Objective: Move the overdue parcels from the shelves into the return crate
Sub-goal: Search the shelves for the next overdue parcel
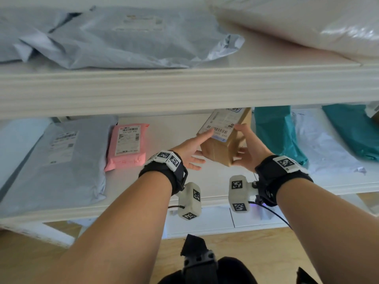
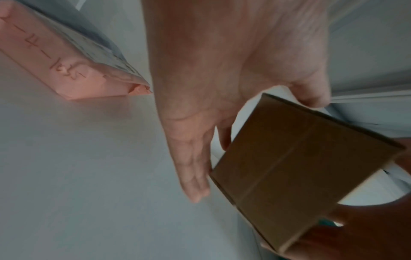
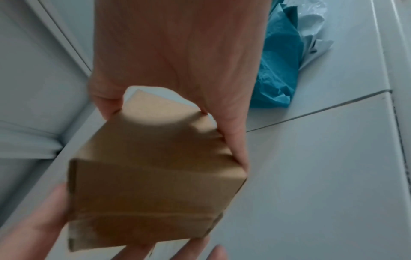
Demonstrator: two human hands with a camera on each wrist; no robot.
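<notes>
Holding position over the middle shelf point(image 1: 205, 128): one brown cardboard box point(image 1: 223, 148) with a white barcode label on its top face, tilted, gripped between both hands.

Right hand point(image 1: 249, 149): thumb on the box's top edge by the label, fingers point(image 3: 233, 133) curled round the box's right side and lower corner, clamped on it.

Left hand point(image 1: 191, 149): fingers point(image 2: 195, 176) straight and spread apart; forefinger lies along the label's left edge, the rest flat against the box's left face.

Whether the box's lower corner touches the shelf cannot be told.

Also on the middle shelf:
- pink mailer point(image 1: 127, 146), label up, left of the box, near the left hand but apart from it.
- grey poly bag point(image 1: 61, 158), labelled, just beside the pink mailer on its left.
- two teal bags point(image 1: 274, 132), lying over white bags, right of the box.

Upper shelf point(image 1: 184, 89):
- crumpled pale blue-grey bags point(image 1: 114, 37).
- large whitish bag point(image 1: 307, 23) at the right.

Return crate: not in view.
</notes>
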